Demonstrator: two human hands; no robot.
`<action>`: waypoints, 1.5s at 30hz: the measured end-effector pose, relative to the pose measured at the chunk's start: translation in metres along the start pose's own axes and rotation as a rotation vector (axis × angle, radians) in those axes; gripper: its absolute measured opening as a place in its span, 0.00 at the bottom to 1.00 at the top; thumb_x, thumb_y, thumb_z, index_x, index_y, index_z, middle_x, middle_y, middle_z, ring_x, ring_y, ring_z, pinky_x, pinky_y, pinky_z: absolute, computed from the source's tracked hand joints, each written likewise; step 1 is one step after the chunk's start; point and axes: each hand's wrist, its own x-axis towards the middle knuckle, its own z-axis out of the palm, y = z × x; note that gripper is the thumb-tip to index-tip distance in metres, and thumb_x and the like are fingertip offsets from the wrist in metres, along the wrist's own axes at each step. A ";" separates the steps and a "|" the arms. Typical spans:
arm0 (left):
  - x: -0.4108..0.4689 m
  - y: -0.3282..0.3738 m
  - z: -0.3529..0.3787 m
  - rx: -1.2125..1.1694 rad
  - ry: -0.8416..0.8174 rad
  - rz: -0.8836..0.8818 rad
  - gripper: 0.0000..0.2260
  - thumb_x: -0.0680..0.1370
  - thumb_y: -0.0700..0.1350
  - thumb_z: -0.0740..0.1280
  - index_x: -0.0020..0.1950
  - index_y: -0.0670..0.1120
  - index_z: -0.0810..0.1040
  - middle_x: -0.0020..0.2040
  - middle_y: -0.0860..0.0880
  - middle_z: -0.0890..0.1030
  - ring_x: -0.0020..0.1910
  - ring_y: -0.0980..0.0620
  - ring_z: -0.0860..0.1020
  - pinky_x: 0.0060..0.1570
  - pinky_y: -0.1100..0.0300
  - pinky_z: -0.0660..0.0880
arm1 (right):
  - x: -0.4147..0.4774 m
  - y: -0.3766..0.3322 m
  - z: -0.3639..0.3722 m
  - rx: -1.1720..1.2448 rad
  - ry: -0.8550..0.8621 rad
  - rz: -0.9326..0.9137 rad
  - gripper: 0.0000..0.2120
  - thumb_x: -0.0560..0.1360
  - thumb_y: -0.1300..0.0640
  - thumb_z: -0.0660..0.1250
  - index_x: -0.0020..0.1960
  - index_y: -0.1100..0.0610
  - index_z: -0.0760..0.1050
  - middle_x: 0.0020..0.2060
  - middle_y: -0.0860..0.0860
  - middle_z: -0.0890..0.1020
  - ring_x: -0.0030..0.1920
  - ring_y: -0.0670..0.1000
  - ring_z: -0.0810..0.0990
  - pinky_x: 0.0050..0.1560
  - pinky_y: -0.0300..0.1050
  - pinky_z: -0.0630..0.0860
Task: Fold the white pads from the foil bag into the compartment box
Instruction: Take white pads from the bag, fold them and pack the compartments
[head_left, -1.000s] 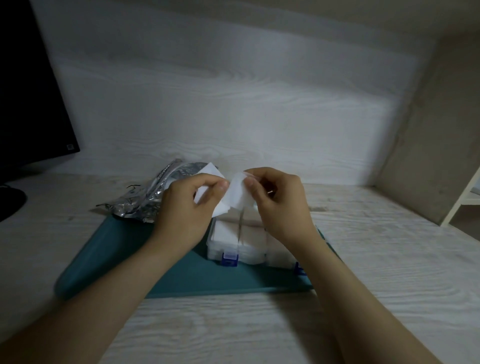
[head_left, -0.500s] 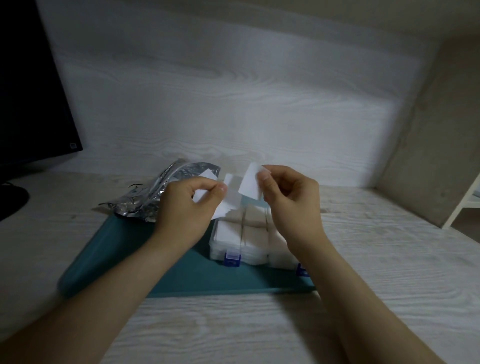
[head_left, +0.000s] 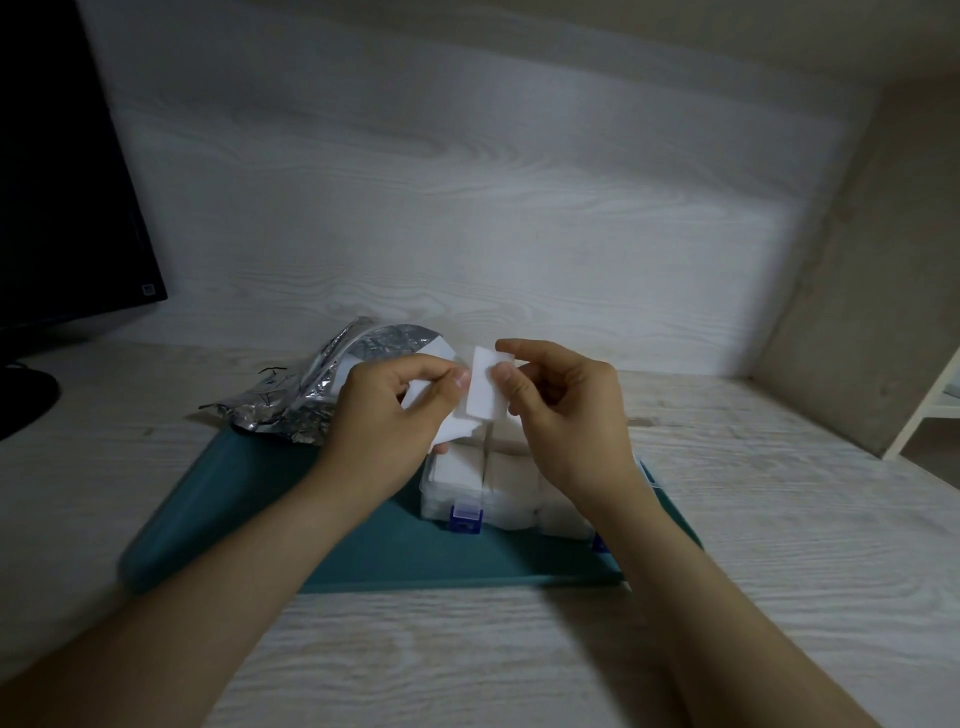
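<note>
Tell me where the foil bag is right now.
In the head view the foil bag lies left of centre, on the far left corner of the teal tray, just behind the left hand.

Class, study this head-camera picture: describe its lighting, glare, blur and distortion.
Head view: dim, a brighter band across the back wall; foil bag glints; held white pad sharp; teal tray smeared at its near left corner; straight lines lean near the edges.

White pad (head_left: 485, 387) between the hands, crinkled silver foil bag (head_left: 311, 395) beyond the left, teal tray (head_left: 363, 551) beneath, blue latch (head_left: 466, 518) below them.
</note>
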 end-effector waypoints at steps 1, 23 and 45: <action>0.000 0.000 0.000 -0.006 -0.001 -0.004 0.05 0.82 0.44 0.72 0.51 0.48 0.89 0.47 0.53 0.88 0.47 0.48 0.85 0.32 0.60 0.81 | 0.000 0.000 0.000 -0.009 0.005 0.000 0.10 0.80 0.58 0.73 0.61 0.53 0.85 0.36 0.50 0.86 0.38 0.55 0.84 0.43 0.50 0.83; 0.000 -0.001 0.001 -0.025 -0.042 -0.024 0.06 0.82 0.45 0.72 0.48 0.52 0.88 0.47 0.56 0.87 0.54 0.46 0.84 0.34 0.59 0.82 | -0.001 0.001 0.000 -0.129 -0.063 -0.012 0.13 0.80 0.54 0.73 0.64 0.51 0.83 0.35 0.47 0.83 0.34 0.44 0.80 0.40 0.41 0.78; 0.003 -0.001 -0.001 0.129 0.038 0.067 0.09 0.82 0.39 0.69 0.54 0.51 0.88 0.51 0.57 0.87 0.50 0.57 0.84 0.43 0.64 0.81 | 0.003 -0.008 -0.011 -0.104 -0.110 0.080 0.04 0.81 0.56 0.73 0.54 0.49 0.83 0.37 0.55 0.85 0.39 0.57 0.85 0.44 0.58 0.83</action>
